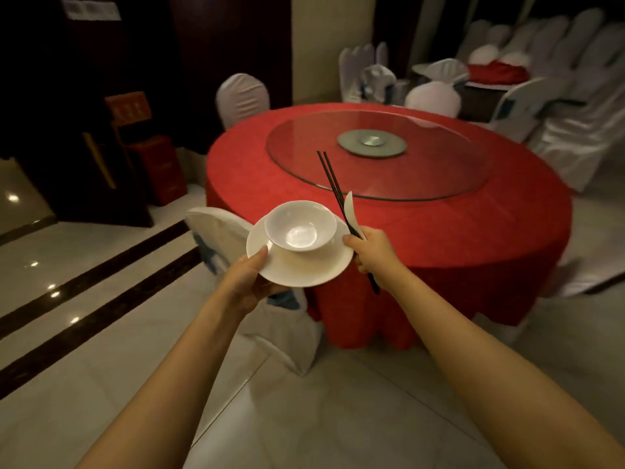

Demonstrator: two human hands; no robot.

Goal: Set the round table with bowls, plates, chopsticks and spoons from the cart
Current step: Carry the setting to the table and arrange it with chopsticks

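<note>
Left hand (248, 282) gripped the plate (304, 265) carrying a bowl (299, 225); right hand (370, 250) clutched chopsticks (333, 184) and a spoon (350, 206). The table (439, 231) mid-frame looked totally bare, so pretty much everything was left.

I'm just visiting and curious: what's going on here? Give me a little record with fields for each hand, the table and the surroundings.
left hand: left hand holds a white plate by its rim
on the plate: an empty white bowl
right hand: right hand grips black chopsticks and a white spoon
table: round table in red cloth, glass turntable on top, no place settings visible
surroundings: white-covered chairs around it
</note>
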